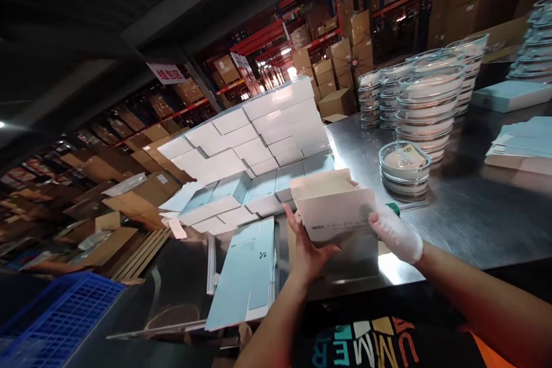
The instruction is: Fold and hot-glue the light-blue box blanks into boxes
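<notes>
Just above the metal table, a white cardboard box (338,215) with its top end open is tilted between my two hands. My left hand (308,253), bare, holds it at the lower left, thumb stretched across the front and some fingers hidden behind. A white glove or wrap covers most of my right hand (399,236), which grips the box's right side with the bare thumb in front. Left of my left hand lies a stack of flat pale-blue carton blanks (244,267) with a handwritten mark. Small print runs along the box's front.
Stacked white boxes (284,121) form a wall behind, with more boxes (228,192) before it. Piles of clear round containers (429,103) stand right, a shorter pile (404,168) nearer. Flat cartons (524,144) lie far right. A blue crate (60,313) sits lower left.
</notes>
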